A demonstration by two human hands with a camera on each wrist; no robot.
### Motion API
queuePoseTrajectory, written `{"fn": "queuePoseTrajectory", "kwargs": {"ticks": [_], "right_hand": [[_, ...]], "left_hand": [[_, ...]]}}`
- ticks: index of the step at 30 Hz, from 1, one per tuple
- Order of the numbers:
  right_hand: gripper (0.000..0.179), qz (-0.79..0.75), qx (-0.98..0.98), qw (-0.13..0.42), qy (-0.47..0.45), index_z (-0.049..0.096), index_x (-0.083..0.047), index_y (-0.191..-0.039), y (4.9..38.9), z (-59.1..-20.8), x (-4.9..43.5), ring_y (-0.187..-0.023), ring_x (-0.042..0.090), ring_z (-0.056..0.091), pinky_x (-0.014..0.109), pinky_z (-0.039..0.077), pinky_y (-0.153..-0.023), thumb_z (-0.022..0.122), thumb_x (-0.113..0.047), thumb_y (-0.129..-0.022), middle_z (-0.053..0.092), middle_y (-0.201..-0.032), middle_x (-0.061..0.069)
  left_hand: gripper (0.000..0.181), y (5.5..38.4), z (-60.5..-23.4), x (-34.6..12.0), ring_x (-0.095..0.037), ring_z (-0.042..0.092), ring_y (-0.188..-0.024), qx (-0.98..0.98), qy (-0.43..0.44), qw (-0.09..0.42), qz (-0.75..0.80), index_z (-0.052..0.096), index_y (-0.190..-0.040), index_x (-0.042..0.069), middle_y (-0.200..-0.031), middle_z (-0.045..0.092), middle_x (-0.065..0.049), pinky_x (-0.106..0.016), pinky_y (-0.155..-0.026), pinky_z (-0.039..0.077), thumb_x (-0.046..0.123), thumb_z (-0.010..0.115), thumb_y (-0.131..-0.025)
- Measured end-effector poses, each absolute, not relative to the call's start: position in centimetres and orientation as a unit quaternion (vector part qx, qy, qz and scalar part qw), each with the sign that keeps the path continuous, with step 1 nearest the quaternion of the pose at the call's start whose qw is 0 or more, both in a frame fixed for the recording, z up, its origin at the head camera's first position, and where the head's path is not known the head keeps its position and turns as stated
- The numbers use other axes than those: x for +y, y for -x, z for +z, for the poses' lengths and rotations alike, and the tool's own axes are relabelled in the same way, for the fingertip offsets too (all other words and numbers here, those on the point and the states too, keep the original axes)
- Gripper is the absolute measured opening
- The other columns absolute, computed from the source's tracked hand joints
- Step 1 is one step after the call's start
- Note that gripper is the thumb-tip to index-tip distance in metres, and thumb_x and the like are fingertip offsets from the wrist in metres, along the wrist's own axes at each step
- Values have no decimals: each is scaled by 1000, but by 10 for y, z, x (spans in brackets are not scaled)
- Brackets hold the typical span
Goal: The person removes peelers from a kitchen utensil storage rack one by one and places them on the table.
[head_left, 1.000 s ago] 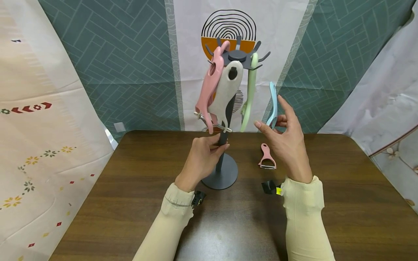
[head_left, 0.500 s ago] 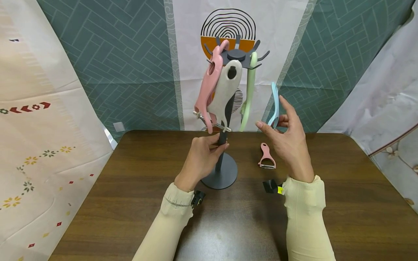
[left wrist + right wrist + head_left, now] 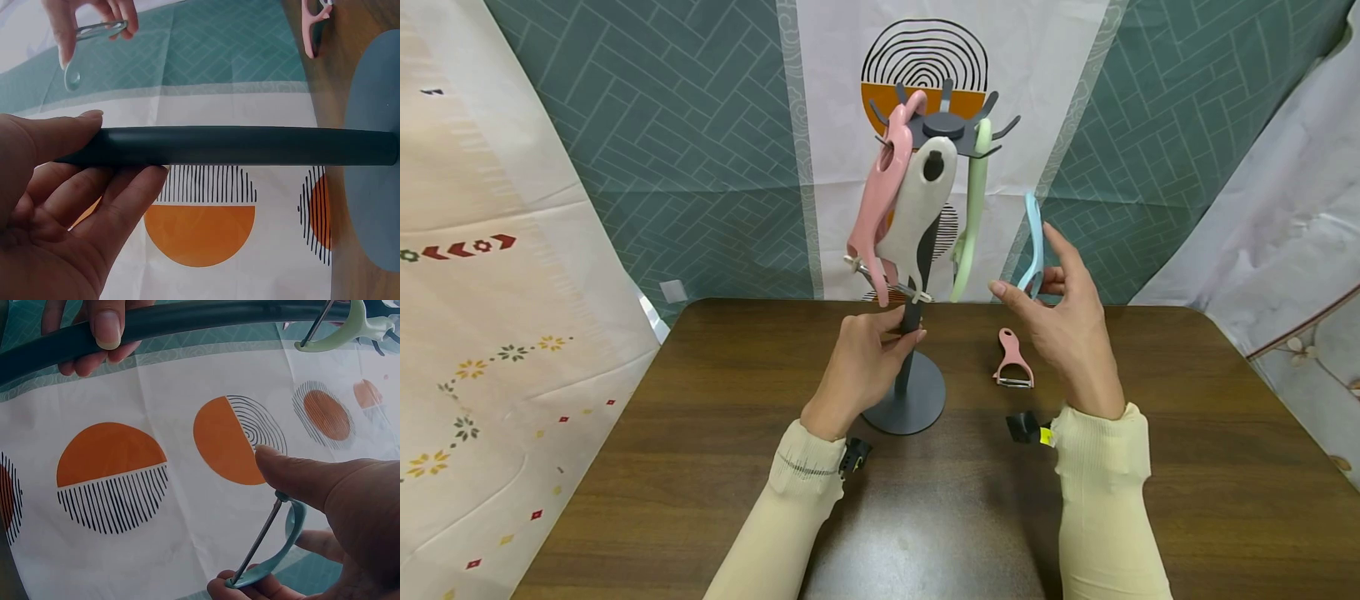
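My left hand (image 3: 861, 367) grips the dark pole (image 3: 250, 145) of a peeler stand, just below the hanging peelers, thumb on one side and fingers on the other. To the right of the stand, my right hand (image 3: 1067, 325) holds a light blue peeler (image 3: 1034, 242) up in the air, handle upward. The right wrist view shows the blue peeler's metal blade (image 3: 257, 540) between thumb and fingers. On the stand's hooks hang a pink peeler (image 3: 883, 192), a white peeler (image 3: 925, 187) and a green peeler (image 3: 975, 208); more pink shows behind the front ones.
Another pink peeler (image 3: 1011, 354) lies on the brown table (image 3: 715, 500), between the stand's round base (image 3: 925, 408) and my right wrist. Several bare hooks (image 3: 1003, 129) stick out at the stand's top. A patterned cloth (image 3: 700, 167) hangs behind the table.
My right hand has shifted slightly to the right with the blue peeler, which now sits a little lower. The left hand stays on the pole, and the stand looks unmoved.
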State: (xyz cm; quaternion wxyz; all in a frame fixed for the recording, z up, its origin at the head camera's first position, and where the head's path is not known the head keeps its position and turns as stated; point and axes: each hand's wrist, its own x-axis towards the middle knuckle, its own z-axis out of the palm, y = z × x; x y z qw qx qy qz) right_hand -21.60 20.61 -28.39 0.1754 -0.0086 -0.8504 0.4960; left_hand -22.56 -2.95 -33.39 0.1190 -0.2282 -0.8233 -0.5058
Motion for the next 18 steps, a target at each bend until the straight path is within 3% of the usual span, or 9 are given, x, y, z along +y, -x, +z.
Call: {"fn": "queuePoseTrajectory", "kwargs": {"ticks": [18], "right_hand": [[90,485,-858,169,13,22,-43,-160,217,-285,208,-114,27,47,36,46,-82,77,-45,-89,52,-124,18]], "left_hand": [[14,226,-334,-29,-16,78,-92,-824,228,124,-504,76,-109,5,-100,79,-10,-26,-80,61,10,71,-96]]}}
